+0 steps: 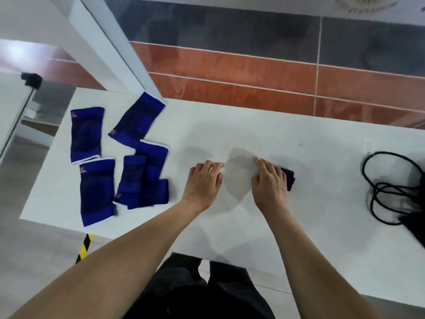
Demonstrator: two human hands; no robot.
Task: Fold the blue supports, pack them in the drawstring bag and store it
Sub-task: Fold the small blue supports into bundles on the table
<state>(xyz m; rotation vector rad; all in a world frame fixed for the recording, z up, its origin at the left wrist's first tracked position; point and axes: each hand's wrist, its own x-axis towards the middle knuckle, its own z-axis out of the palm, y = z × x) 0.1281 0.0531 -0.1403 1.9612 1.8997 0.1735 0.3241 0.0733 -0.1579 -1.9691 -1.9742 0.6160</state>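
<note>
We are pressing one folded dark-blue elastic support (289, 180) under our flat right hand (269, 183) on the white counter (322, 139); our left hand (203, 180) is resting relaxed, holding nothing. Five blue supports (138, 120) are lying unfolded at left, and the black drawstring bag (414, 226) is waiting unpacked at right.

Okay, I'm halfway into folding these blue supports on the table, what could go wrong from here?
The folded support under your right hand may spring open once you let go, since only that hand presses it. The overlapping supports on the left could drag each other when you pull one. The lowest support lies near the table edge and could get knocked off.
</note>
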